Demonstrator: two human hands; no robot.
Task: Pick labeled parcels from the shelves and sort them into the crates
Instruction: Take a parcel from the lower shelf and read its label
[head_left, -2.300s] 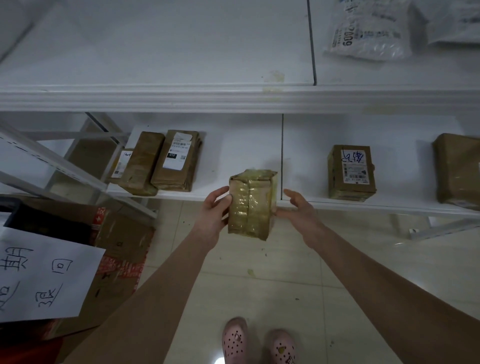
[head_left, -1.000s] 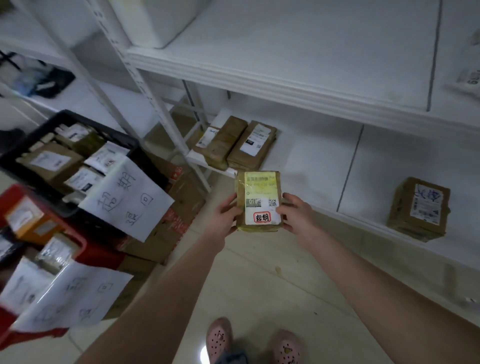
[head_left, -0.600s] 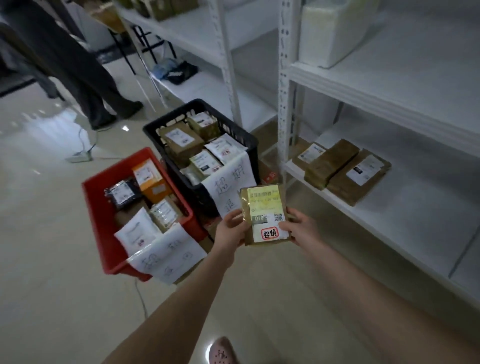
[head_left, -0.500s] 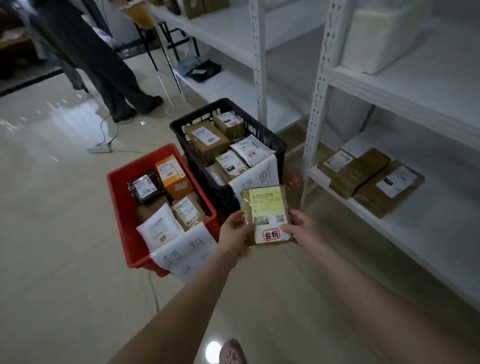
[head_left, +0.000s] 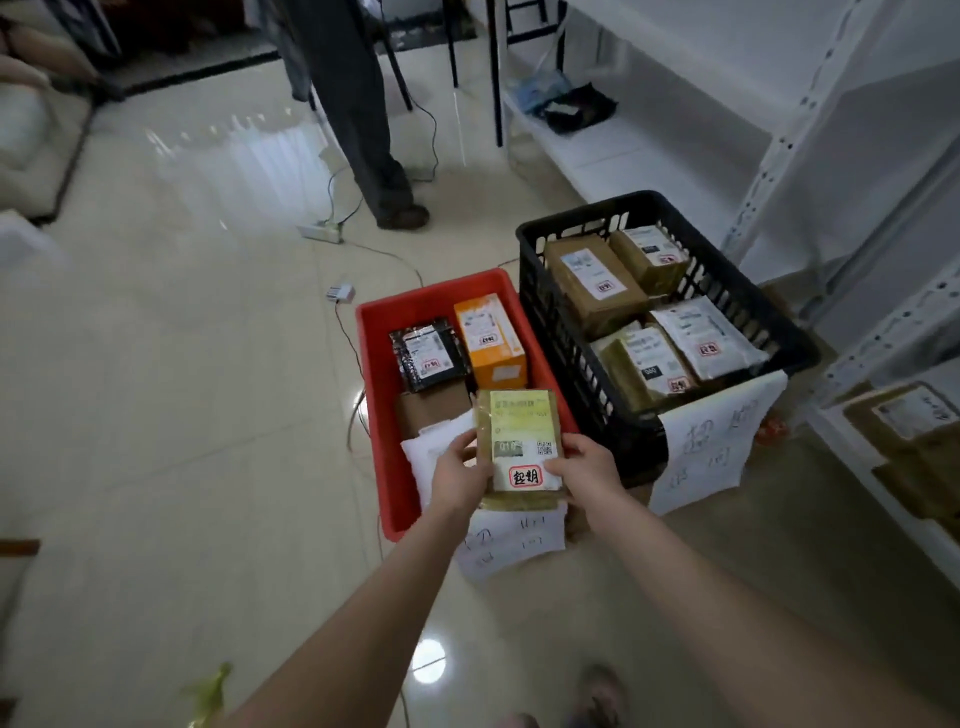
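Observation:
I hold a brown taped parcel (head_left: 521, 431) with a yellow-white label and a red stamp, label up, over the near end of the red crate (head_left: 374, 395). My left hand (head_left: 460, 475) grips its left edge and my right hand (head_left: 587, 465) grips its right edge. The red crate holds a black pouch, an orange box and white pouches. To its right stands the black crate (head_left: 566, 332) with several brown and white labeled parcels. A paper sign hangs on the front of each crate.
White shelving (head_left: 852, 197) rises on the right, with brown parcels (head_left: 914, 436) on its low shelf. A person's legs (head_left: 363, 130) stand beyond the crates. A power strip (head_left: 322, 231) and cables lie on the shiny tiled floor to the left.
I have turned from the shelf toward the crates, carrying the parcel in both hands. It was flipped label up, and it now hovers over the red crate.

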